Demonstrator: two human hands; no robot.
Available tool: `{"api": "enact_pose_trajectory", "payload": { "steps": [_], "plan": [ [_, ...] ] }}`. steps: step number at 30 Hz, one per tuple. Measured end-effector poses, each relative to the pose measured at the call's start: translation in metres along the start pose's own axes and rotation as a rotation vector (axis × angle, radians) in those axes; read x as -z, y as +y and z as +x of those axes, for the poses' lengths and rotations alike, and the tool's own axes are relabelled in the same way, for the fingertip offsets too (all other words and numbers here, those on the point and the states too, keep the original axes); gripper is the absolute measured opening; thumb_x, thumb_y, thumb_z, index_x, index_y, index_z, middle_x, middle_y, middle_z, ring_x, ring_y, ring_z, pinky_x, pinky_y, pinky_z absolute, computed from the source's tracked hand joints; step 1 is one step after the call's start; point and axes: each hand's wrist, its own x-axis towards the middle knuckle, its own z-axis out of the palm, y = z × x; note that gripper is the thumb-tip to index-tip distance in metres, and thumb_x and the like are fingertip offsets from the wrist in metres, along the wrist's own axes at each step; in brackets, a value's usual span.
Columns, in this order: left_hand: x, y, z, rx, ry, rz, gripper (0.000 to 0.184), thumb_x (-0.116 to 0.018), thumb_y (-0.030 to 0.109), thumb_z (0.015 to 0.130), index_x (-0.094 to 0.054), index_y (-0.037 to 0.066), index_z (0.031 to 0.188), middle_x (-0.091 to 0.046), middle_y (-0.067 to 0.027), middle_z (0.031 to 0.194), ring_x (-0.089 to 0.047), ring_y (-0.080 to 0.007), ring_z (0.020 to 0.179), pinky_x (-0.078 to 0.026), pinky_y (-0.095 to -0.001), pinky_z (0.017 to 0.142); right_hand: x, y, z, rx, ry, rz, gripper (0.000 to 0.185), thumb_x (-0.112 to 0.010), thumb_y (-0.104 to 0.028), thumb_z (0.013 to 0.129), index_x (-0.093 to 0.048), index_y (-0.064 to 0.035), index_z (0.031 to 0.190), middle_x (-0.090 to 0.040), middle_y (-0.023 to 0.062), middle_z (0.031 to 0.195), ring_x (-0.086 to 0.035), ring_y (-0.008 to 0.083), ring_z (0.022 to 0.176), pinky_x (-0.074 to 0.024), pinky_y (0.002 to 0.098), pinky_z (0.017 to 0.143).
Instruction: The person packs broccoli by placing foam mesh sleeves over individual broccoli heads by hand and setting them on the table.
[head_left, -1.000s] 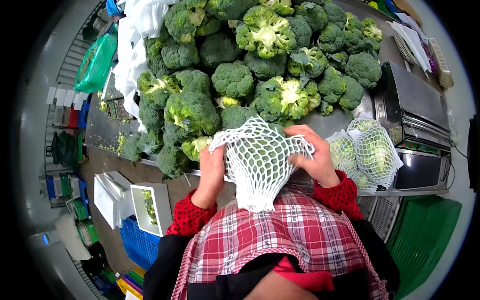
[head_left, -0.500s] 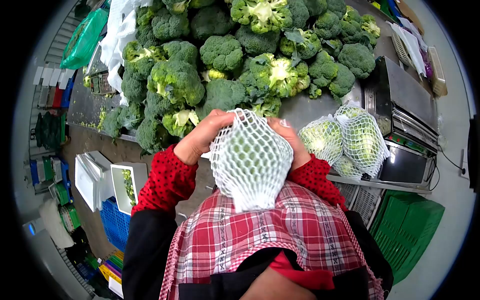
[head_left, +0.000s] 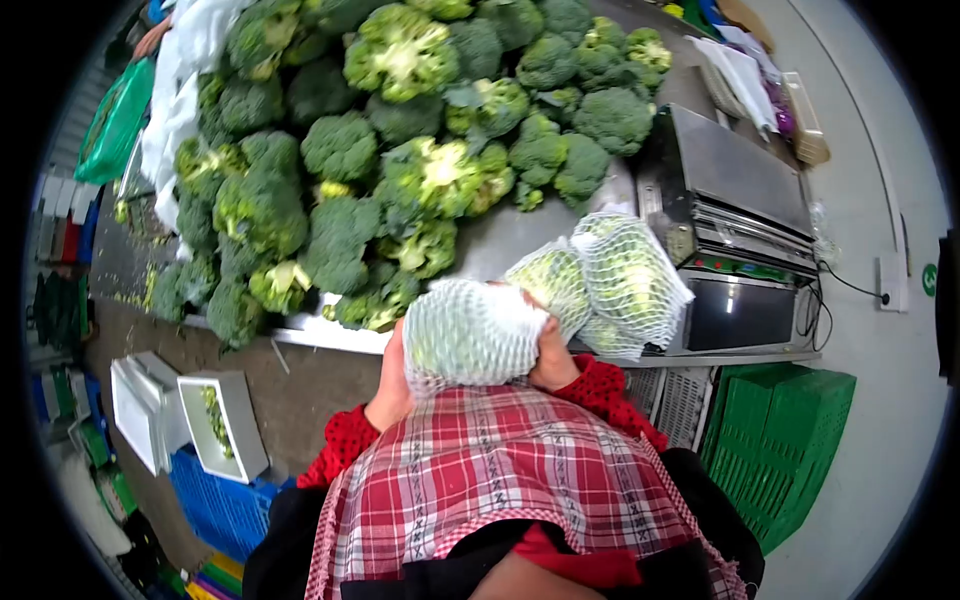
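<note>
A head of broccoli in a white foam net [head_left: 468, 338] is between my two hands, in front of the checked apron. My left hand [head_left: 391, 385] is closed around its left side, with most of the fingers hidden behind the net. On the other side, my right hand [head_left: 550, 358] grips the same head, fingers bent over its edge. Just beyond my right hand, several netted broccoli heads [head_left: 625, 275] lie together on the metal table. A large heap of bare broccoli [head_left: 340, 150] covers the table ahead and to the left.
A wrapping machine [head_left: 735, 200] stands at the right end of the metal table [head_left: 490, 240]. Green crates [head_left: 790, 440] are stacked below it. On the left floor, a white foam box [head_left: 222, 425] rests on a blue crate [head_left: 215, 505]. Another person's hand [head_left: 152, 38] shows near a green bag [head_left: 115, 125].
The netted broccoli has turned from upright, with its net end hanging toward me, to lying sideways between my hands. My view has shifted right, and both hands have changed their hold.
</note>
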Motion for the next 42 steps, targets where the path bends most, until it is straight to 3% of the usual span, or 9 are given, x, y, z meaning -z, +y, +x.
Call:
{"api": "enact_pose_trajectory", "payload": {
  "steps": [7,10,14,21,23,31,36,39,42],
  "plan": [
    [-0.103,0.008,0.014,0.145,-0.152,0.007,0.055,-0.032,0.048,0.099,-0.045,0.006,0.132,-0.054,-0.0134,0.128,-0.056,-0.0269,0.115,-0.047,-0.0430,0.097,-0.001,-0.124,-0.001,0.459,-0.054,-0.988,0.113,-0.089,-0.031,0.054,-0.024,-0.0003,0.142,-0.034,0.0171,0.143,-0.040,0.0339,0.128,-0.0354,0.0440,0.105],
    [-0.161,-0.012,0.029,0.025,-0.216,0.226,0.058,-0.038,0.051,0.096,-0.058,-0.002,0.102,-0.066,-0.0166,0.092,-0.065,-0.0181,0.068,-0.056,-0.0354,0.067,0.084,-0.160,0.014,0.232,0.295,-0.091,0.050,-0.055,-0.035,0.090,-0.049,0.0005,0.125,-0.060,0.0165,0.113,-0.059,0.0258,0.106,-0.0492,0.0429,0.091],
    [-0.176,-0.019,0.015,-0.042,-0.776,1.051,0.028,-0.058,0.030,0.088,-0.063,0.004,0.082,-0.066,-0.0087,0.074,-0.057,-0.0158,0.050,-0.044,-0.0320,0.048,0.192,-0.313,0.056,0.245,0.371,0.057,0.051,-0.045,-0.044,0.092,-0.053,-0.0035,0.122,-0.061,0.0128,0.116,-0.062,0.0259,0.101,-0.0503,0.0418,0.089],
    [-0.078,0.081,0.040,-1.313,0.264,1.490,0.024,-0.071,0.023,0.076,-0.063,0.004,0.089,-0.064,-0.0116,0.083,-0.063,-0.0277,0.074,-0.050,-0.0366,0.062,0.420,-0.373,0.053,-0.112,0.605,-0.107,0.055,-0.063,-0.049,0.080,-0.056,-0.0180,0.125,-0.061,0.0043,0.120,-0.057,0.0250,0.109,-0.0445,0.0423,0.092],
    [-0.051,0.138,0.027,-1.529,0.598,1.562,0.024,-0.072,0.020,0.075,-0.062,0.004,0.091,-0.064,-0.0121,0.088,-0.062,-0.0290,0.082,-0.050,-0.0373,0.067,0.498,-0.402,0.049,-0.030,0.872,-1.781,0.057,-0.064,-0.040,0.084,-0.053,-0.0021,0.125,-0.062,0.0157,0.115,-0.059,0.0272,0.104,-0.0452,0.0405,0.090],
    [-0.055,0.320,0.093,-1.496,0.931,1.415,0.045,-0.072,0.022,0.072,-0.058,0.005,0.111,-0.064,-0.0107,0.096,-0.063,-0.0279,0.087,-0.050,-0.0387,0.079,0.011,-0.249,0.121,0.604,0.213,-1.418,0.033,-0.066,-0.008,0.078,-0.059,-0.0021,0.110,-0.061,0.0101,0.096,-0.060,0.0189,0.081,-0.0500,0.0293,0.071],
    [-0.057,0.402,0.131,-1.139,1.122,1.412,0.046,-0.067,0.027,0.071,-0.061,0.005,0.111,-0.067,-0.0169,0.099,-0.064,-0.0335,0.090,-0.049,-0.0403,0.081,-0.084,-0.164,0.147,0.972,-0.137,-1.443,0.032,-0.071,-0.018,0.075,-0.062,-0.0041,0.103,-0.064,0.0138,0.097,-0.065,0.0298,0.083,-0.0530,0.0339,0.068],
    [-0.040,0.414,0.138,-1.387,0.905,1.315,0.023,-0.065,0.028,0.076,-0.071,0.007,0.074,-0.069,-0.0089,0.075,-0.066,-0.0245,0.073,-0.051,-0.0351,0.070,-0.094,-0.151,0.149,0.920,-0.121,-1.401,0.030,-0.071,-0.020,0.076,-0.063,-0.0050,0.101,-0.064,0.0121,0.092,-0.065,0.0296,0.078,-0.0524,0.0341,0.064],
    [-0.052,0.407,0.118,-1.650,0.858,1.325,0.021,-0.067,0.028,0.076,-0.069,0.010,0.086,-0.066,-0.0076,0.077,-0.064,-0.0260,0.071,-0.050,-0.0374,0.066,-0.093,-0.145,0.163,0.762,-0.104,-1.407,0.026,-0.070,-0.022,0.078,-0.065,-0.0056,0.097,-0.064,0.0106,0.085,-0.064,0.0290,0.071,-0.0513,0.0354,0.060]
  ]
}}
